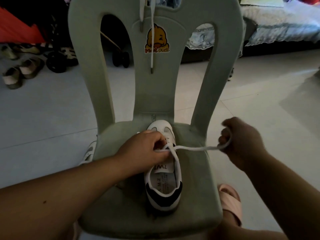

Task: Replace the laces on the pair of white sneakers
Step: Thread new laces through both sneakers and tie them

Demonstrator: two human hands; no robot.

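Observation:
A white sneaker (pixel 162 186) with a black heel patch stands on the seat of a pale green plastic chair (pixel 195 170), toe toward the backrest. A white lace (pixel 192 148) runs from its eyelets out to the right. My left hand (pixel 143 148) lies over the middle of the sneaker and pinches the lace there. My right hand (pixel 242 141) is off to the right above the seat's edge, fingers curled round the lace's far end, which is pulled taut. A second white sneaker (pixel 89 152) peeks out on the floor left of the seat. Another white lace (pixel 152 32) hangs down the backrest.
The backrest carries a yellow duck sticker (pixel 157 39). A pink slipper (pixel 230 201) is on the floor at the seat's right. Several shoes (pixel 19 73) and a stroller's wheels (pixel 57 63) are at the back left, a bed (pixel 280 26) at the back right. The floor is pale tile.

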